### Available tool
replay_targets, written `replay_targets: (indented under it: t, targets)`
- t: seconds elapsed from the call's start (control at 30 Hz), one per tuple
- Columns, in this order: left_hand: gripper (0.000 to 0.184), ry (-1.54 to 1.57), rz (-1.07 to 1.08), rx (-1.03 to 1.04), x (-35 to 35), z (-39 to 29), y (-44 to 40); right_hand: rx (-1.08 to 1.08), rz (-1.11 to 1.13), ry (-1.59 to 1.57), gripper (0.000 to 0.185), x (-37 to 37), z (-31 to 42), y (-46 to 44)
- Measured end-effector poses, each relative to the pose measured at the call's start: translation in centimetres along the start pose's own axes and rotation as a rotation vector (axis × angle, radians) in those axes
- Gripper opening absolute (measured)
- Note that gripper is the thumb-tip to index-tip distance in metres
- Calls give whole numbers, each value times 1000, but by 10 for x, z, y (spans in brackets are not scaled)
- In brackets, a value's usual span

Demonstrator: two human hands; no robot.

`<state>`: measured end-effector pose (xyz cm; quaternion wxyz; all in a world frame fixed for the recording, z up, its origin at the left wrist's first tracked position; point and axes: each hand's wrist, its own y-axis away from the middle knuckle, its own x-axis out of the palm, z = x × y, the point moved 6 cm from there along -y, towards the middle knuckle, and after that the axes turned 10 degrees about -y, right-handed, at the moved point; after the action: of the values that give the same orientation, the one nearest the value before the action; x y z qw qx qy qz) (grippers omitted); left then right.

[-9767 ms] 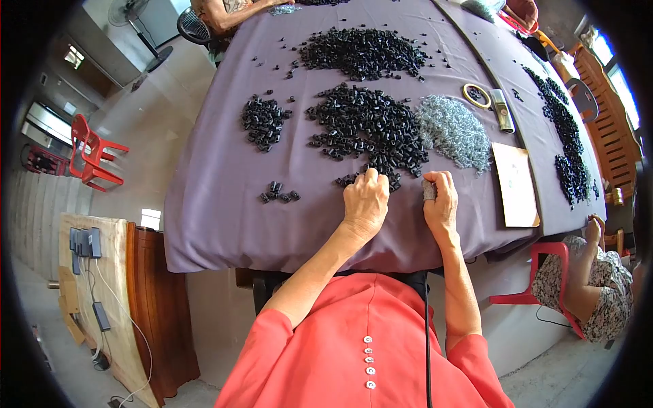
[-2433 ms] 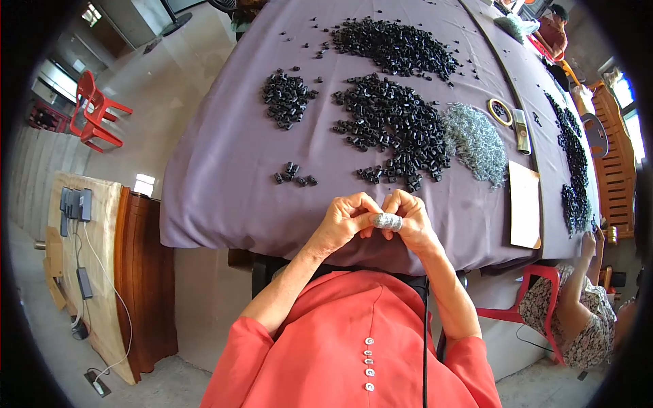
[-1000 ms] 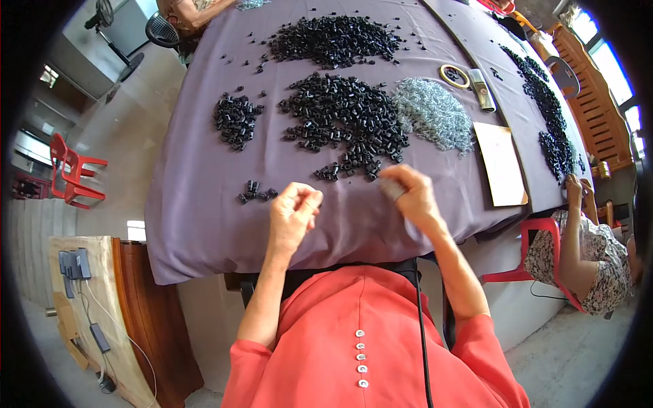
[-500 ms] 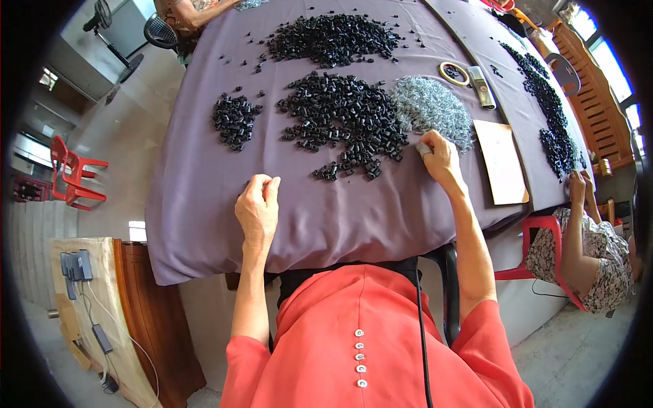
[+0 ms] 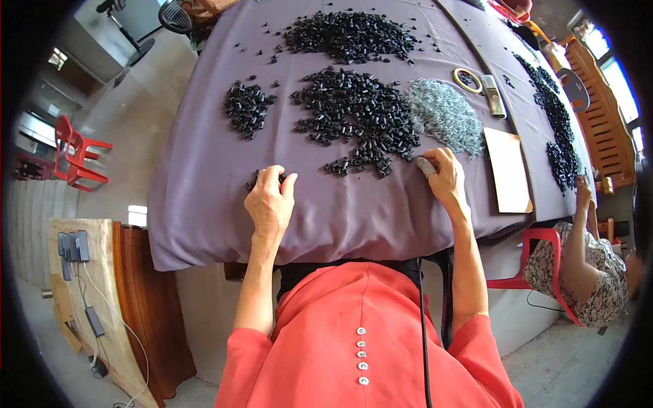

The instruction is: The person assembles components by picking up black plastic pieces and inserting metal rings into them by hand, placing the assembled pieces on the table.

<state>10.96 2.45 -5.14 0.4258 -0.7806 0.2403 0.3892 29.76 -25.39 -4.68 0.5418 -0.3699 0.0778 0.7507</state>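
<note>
Small black plastic pieces lie in a large heap in front of me, with a mound of shiny clear or silvery small parts touching its right side. My left hand rests low over the purple cloth, thumb apart from its bent fingers. Several loose black pieces lie at and partly under those fingertips. At the heap's near right edge, my right hand is closed in a pinch. A grey wrap covers one of its fingers; what the fingertips hold is hidden.
A smaller black pile lies left, another pile farther back. To the right are a tape roll, a box-like item and a cardboard sheet. A co-worker sits at the right edge of the cloth-covered table.
My left hand has moved slightly up and right and loosened from a fist; black pieces now show at its fingertips. My right hand has shifted slightly down. The whole view has turned a little.
</note>
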Motion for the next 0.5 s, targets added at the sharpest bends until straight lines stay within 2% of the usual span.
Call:
replay_targets:
  t: [0.17,0.27,0.37,0.5]
  targets:
    - [15,-27,-64,-27,0,8,-2,-125,-35,195,10,8,11,15]
    - [13,20,-83,-24,-10,-5,-1,-153,-119,176,9,9,11,16]
    - [10,114,-133,93,-12,-25,-1,-140,-155,48,10,5,10,19]
    - [10,263,-51,211,1,-70,-4,-171,-180,-16,16,2,6,20]
